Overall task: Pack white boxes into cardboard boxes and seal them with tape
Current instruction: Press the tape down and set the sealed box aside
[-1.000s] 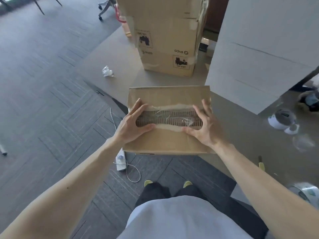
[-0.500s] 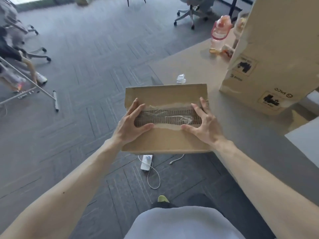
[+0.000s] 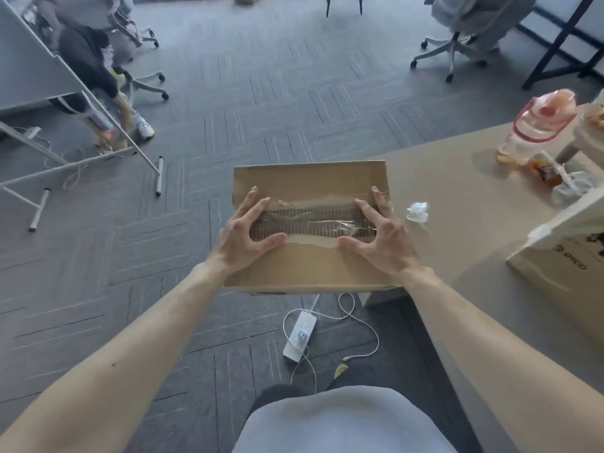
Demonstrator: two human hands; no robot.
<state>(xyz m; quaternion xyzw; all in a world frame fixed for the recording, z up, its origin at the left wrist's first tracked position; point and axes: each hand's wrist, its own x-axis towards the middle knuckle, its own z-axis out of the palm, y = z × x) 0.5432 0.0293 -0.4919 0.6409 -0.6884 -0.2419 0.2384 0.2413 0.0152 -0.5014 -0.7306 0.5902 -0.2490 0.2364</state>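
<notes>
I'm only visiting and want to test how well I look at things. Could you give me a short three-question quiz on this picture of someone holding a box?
1. True or false: the left hand and the right hand both lie on the cardboard box with fingers spread.
2. What lies on the table just right of the box? A) scissors B) a crumpled white wad C) a roll of tape
3. Fill in: on the carpet below the box lies a white ____.

Key: 1 true. 2 B. 3 power strip.
</notes>
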